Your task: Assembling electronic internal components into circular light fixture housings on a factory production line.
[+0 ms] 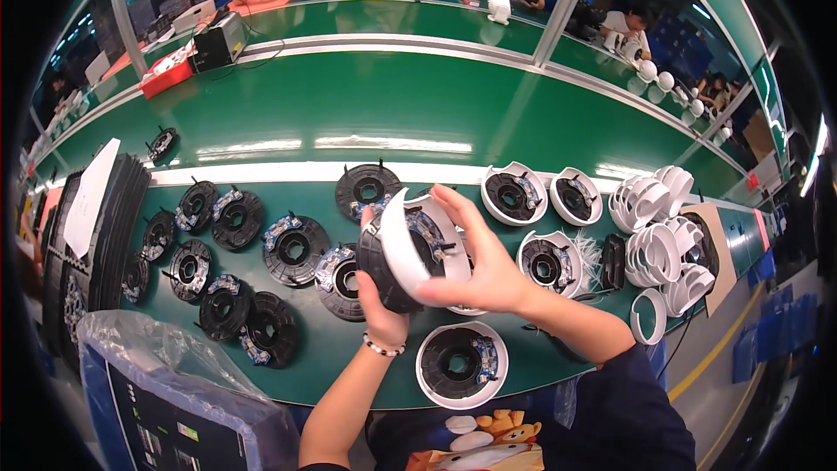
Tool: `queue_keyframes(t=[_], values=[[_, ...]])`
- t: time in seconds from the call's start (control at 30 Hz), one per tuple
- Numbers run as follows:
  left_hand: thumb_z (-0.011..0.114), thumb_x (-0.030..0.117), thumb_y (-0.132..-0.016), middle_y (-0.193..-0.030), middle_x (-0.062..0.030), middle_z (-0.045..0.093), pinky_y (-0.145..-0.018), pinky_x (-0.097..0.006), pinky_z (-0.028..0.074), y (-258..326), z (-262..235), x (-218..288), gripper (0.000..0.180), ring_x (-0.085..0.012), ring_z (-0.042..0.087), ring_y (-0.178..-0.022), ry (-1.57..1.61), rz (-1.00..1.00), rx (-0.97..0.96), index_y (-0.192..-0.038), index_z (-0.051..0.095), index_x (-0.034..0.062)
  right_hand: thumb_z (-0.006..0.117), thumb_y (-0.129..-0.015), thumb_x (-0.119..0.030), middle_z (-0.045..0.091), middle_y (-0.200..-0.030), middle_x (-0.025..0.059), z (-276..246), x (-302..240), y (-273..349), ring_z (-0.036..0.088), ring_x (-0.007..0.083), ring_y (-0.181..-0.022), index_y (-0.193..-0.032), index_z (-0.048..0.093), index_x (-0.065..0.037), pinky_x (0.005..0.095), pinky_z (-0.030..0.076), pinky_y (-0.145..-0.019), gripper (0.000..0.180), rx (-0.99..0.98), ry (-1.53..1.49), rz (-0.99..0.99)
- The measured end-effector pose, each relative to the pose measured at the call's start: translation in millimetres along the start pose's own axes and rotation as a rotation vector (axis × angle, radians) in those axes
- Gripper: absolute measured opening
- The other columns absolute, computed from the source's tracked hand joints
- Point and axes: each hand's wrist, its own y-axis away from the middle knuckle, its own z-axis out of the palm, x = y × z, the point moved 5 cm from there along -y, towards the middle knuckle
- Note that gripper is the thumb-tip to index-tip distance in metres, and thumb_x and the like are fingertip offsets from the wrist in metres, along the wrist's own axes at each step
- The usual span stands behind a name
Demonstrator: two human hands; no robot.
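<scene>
Above the middle of the green table, a white curved ring shell and a round black plastic base are held together, tilted. My left hand, with a beaded bracelet at the wrist, grips the black base from below and the left. From the right, my right hand wraps the white shell, thumb on its lower edge and fingers over its top. Part of a blue circuit board shows inside the shell. Whether the two parts are fully seated cannot be made out. Below them lies a base in a white shell.
Several black bases with boards lie at left. White-shelled units and stacked white shells are at right, beside white ties. A plastic-lined blue bin stands near left. Beyond the green belt, other people work.
</scene>
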Motion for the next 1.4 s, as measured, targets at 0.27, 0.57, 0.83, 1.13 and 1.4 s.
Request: queue_keyframes(t=[0.27, 0.57, 0.83, 1.13, 1.4], values=[[0.040, 0.041, -0.078, -0.125, -0.0140, 0.040, -0.098, -0.040, 0.030, 3, -10, -9, 0.062, -0.0271, 0.040, -0.115, 0.464, -0.337, -0.237, -0.126, 0.033, 0.0020, 0.080, -0.051, -0.034, 0.022, -0.131, 0.0223, -2, -24, 4, 0.028, 0.0320, -0.120, -0.131, 0.017, 0.000, 0.0396, 0.025, -0.099, 0.107, 0.087, 0.393, -0.296], [0.029, 0.050, -0.083, -0.117, -0.0148, 0.047, -0.092, -0.039, 0.039, -7, -13, -12, 0.061, -0.0276, 0.048, -0.105, 0.616, -0.387, -0.108, -0.119, 0.041, 0.0023, 0.080, -0.047, -0.042, 0.017, -0.134, 0.0259, 9, -29, 9, 0.022, 0.0399, -0.121, -0.131, 0.018, -0.001, 0.0463, 0.023, -0.098, 0.112, 0.046, 0.500, -0.362], [0.028, 0.049, -0.083, -0.112, -0.0143, 0.050, -0.088, -0.039, 0.042, -2, -7, -13, 0.058, -0.0267, 0.051, -0.101, 0.705, -0.443, -0.076, -0.117, 0.044, 0.0046, 0.080, -0.047, -0.043, 0.015, -0.135, 0.0256, 16, -24, 12, 0.019, 0.0434, -0.122, -0.131, 0.019, -0.002, 0.0500, 0.021, -0.097, 0.112, -0.012, 0.557, -0.349], [0.030, 0.041, -0.084, -0.110, -0.0112, 0.053, -0.086, -0.037, 0.043, -4, -15, -20, 0.050, -0.0236, 0.052, -0.099, 0.615, -0.450, -0.010, -0.113, 0.048, 0.0051, 0.078, -0.048, -0.035, 0.017, -0.134, 0.0250, 12, -17, 6, 0.019, 0.0431, -0.122, -0.129, 0.023, -0.004, 0.0496, 0.022, -0.097, 0.103, -0.052, 0.520, -0.384], [0.024, 0.049, -0.083, -0.121, -0.0115, 0.045, -0.094, -0.041, 0.036, -3, -19, -14, 0.060, -0.0267, 0.045, -0.110, 0.512, -0.430, 0.093, -0.123, 0.040, 0.0070, 0.078, -0.044, -0.036, 0.017, -0.134, 0.0260, 24, -24, -5, 0.020, 0.0444, -0.121, -0.129, 0.025, -0.006, 0.0507, 0.022, -0.095, 0.104, -0.099, 0.590, -0.404]])
